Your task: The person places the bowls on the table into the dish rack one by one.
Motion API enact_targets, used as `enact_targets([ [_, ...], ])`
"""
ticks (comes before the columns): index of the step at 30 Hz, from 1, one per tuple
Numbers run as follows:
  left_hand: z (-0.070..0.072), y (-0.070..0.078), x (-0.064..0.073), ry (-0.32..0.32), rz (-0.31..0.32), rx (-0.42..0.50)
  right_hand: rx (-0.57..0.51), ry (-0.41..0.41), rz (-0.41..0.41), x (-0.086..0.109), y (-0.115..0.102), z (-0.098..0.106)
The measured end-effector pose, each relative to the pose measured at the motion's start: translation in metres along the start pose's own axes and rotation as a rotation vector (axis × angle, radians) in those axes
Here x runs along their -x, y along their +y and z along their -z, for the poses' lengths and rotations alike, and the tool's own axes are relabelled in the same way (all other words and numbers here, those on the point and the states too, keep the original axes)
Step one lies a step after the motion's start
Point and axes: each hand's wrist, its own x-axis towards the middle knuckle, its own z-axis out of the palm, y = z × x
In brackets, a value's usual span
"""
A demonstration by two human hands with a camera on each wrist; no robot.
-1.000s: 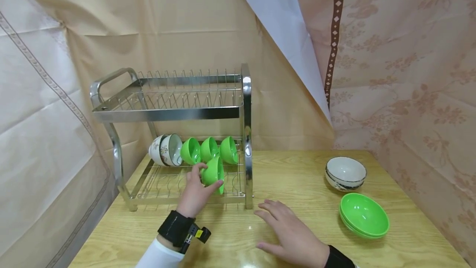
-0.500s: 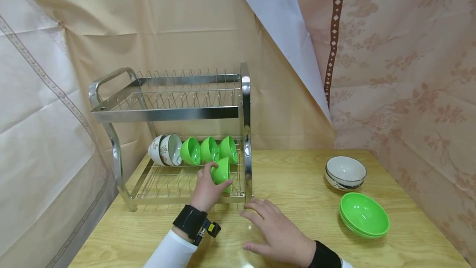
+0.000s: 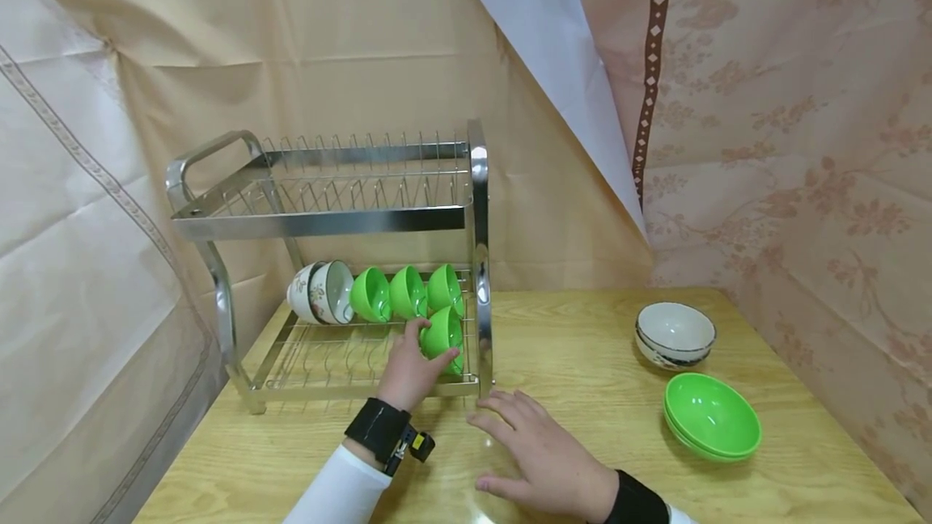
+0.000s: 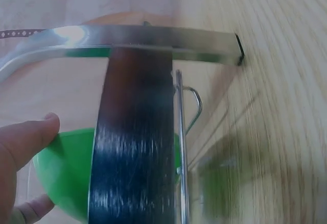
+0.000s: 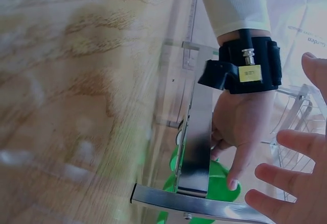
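Note:
My left hand [image 3: 411,366] holds a green bowl [image 3: 442,331] at the right front of the rack's lower tier. The thumb lies at the bowl's rim and the other fingers are at its back. In the left wrist view the green bowl [image 4: 64,170] is partly hidden by the rack's metal bar. Behind it stand several tilted green bowls [image 3: 370,295] in a row, with two white flowered bowls [image 3: 336,292] at the left end. My right hand [image 3: 542,455] hovers over the table just right of the rack, fingers spread and holding nothing.
The steel two-tier dish rack [image 3: 320,224] stands on the wooden table [image 3: 575,346]. Stacked white bowls [image 3: 675,334] and stacked green bowls [image 3: 712,417] stand at the right. Cloth [image 3: 364,23] hangs behind the table.
My left hand has moved right with the green bowl, which is now tilted in the front row near the rack's right post. My right hand has shifted slightly left.

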Motion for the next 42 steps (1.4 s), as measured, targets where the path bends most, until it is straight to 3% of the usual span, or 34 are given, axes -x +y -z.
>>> enact_targets([
  [13, -0.001, -0.006, 0.002, 0.033, -0.057, -0.072, 0.012, 0.009, -0.013, 0.002, -0.001, 0.002],
  [19, 0.0, -0.007, 0.003, 0.022, -0.056, -0.076, 0.015, 0.024, 0.004, 0.003, -0.002, 0.004],
  [28, 0.007, -0.001, 0.011, 0.042, -0.093, -0.105, 0.025, 0.047, 0.002, 0.005, -0.001, 0.007],
  [33, 0.011, 0.01, 0.021, 0.073, -0.15, -0.134, 0.037, 0.023, -0.078, 0.01, 0.001, 0.014],
  [42, 0.017, 0.039, 0.044, 0.06, -0.209, -0.142, 0.1, 0.028, -0.362, 0.023, 0.019, 0.048],
])
